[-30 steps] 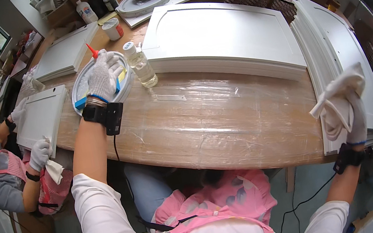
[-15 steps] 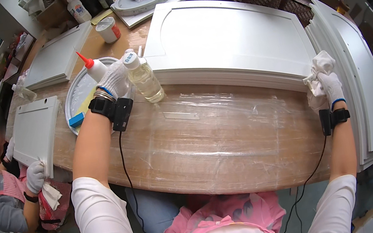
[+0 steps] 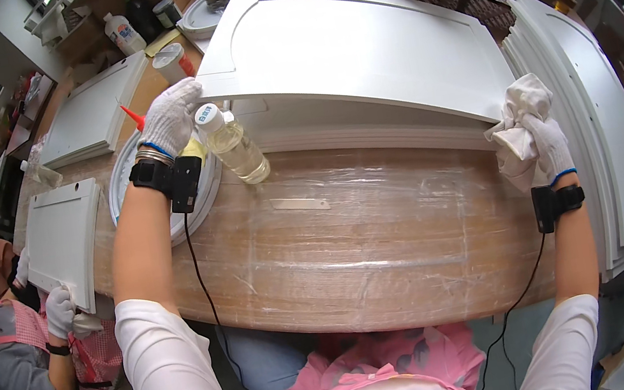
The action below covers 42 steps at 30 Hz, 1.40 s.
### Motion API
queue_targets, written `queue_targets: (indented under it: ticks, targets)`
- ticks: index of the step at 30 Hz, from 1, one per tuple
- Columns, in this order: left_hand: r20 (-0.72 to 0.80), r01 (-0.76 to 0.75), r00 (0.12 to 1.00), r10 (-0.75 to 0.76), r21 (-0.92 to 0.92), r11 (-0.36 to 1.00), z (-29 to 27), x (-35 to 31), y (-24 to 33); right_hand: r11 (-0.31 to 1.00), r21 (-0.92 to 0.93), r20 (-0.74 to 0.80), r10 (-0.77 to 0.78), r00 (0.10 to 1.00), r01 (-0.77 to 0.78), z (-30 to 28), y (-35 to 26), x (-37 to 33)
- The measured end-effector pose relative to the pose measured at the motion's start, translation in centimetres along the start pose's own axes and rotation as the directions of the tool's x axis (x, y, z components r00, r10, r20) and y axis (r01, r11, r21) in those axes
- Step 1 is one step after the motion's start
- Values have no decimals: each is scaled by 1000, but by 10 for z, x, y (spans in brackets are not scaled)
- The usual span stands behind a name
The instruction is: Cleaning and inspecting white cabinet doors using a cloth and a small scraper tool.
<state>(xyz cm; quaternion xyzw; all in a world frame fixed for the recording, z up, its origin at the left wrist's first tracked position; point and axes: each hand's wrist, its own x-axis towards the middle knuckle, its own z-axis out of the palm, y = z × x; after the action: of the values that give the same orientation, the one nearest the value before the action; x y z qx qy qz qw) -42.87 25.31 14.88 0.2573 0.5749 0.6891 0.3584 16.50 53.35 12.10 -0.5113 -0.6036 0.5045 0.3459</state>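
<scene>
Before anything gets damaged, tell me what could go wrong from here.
The capped bottle of pale liquid stands close to the left hand and the raised white panel, so a swing of either might knock it over. The right hand has a bunched cloth at the panel's near right corner, which could make the grip slip. If the panel drops, its edge could scuff the stack below.

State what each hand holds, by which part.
Left hand: raised white panel, near left corner. Right hand: white cloth by bunched folds, at panel's near right corner.

Top panel (image 3: 352, 42) now higher at left
</scene>
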Motion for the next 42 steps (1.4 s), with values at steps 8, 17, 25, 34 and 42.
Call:
queue_targets:
  ticks: [8, 17, 25, 34, 42]
  targets:
    - [164, -78, 983, 84, -42, 996, 36, -36, 84, 830, 557, -139, 139, 980, -38, -11, 36, 7]
    - [412, -389, 846, 337, 48, 920, 101, -184, 120, 614, 788, -137, 110, 985, 41, -23, 38, -30]
    - [130, -282, 947, 294, -101, 954, 117, -319, 96, 532, 845, -46, 184, 982, -60, -10, 81, -71]
    - [-9, -264, 964, 264, -45, 963, 25, -479, 52, 510, 826, 96, 296, 950, -242, -38, 75, -303]
    - [57, -17, 998, 28, -197, 980, -21, -534, -75, 521, 806, -10, 487, 873, -282, -85, 153, -436]
